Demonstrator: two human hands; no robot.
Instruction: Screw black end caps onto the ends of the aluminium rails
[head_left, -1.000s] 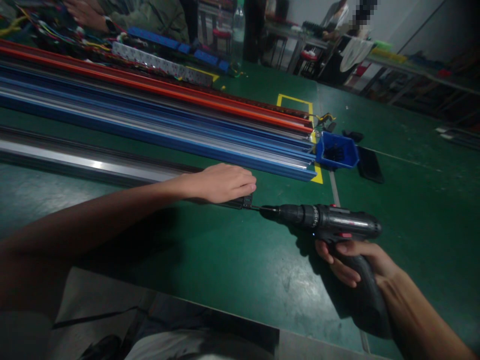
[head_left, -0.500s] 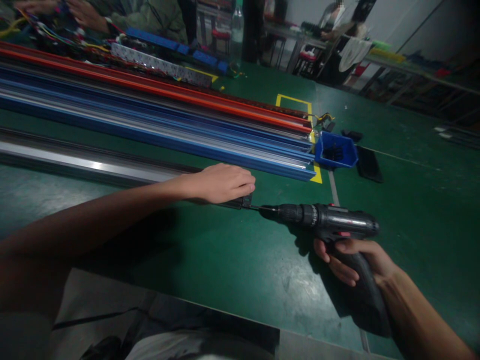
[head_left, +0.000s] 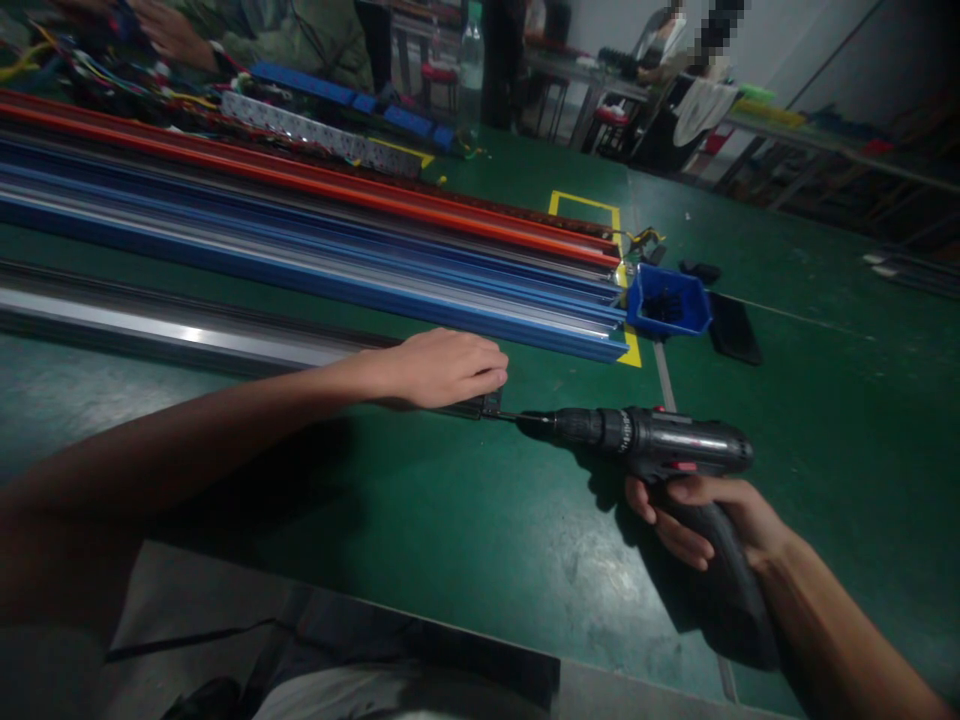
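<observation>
A long dark metal profile [head_left: 187, 335] with a bright strip lies along the table, its right end under my left hand [head_left: 454, 368]. The fingers of that hand are closed over the end, next to a small black end piece [head_left: 491, 402]. My right hand [head_left: 712, 515] is wrapped round the handle of a black cordless drill [head_left: 667, 440], which lies on its side low over the table. Its long thin bit [head_left: 521, 417] points left and meets the end piece. Where exactly the tip sits is too small to tell.
Behind the profile lie blue profiles [head_left: 315, 260] and an orange profile [head_left: 337, 180]. A blue bin [head_left: 667, 302] with small dark parts stands right of them, beside a black flat object [head_left: 733, 330]. Across the green table [head_left: 480, 530], a co-worker's hand [head_left: 176, 35] is among wires.
The view has shifted very slightly. Both hands, the drill and the profile keep the same places relative to each other.
</observation>
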